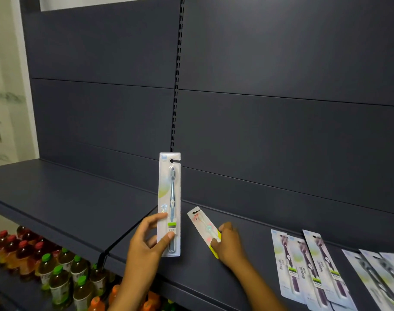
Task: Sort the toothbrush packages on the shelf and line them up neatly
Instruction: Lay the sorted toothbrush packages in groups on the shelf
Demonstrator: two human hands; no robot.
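In the head view, the left hand, at lower centre of the frame, holds a blue toothbrush pack upright above the dark shelf, thumb and fingers pinching its lower end while its top reaches up over the back panel. Just right of it, the right hand pinches the lower end of a small pink pack, which lies slanted on the shelf with its top toward the upper left. At lower right, three purple packs lie overlapping side by side on the shelf, and further right, at the frame edge, more packs lie blurred. At lower left, on the level below, stand bottles with red, green and orange caps.
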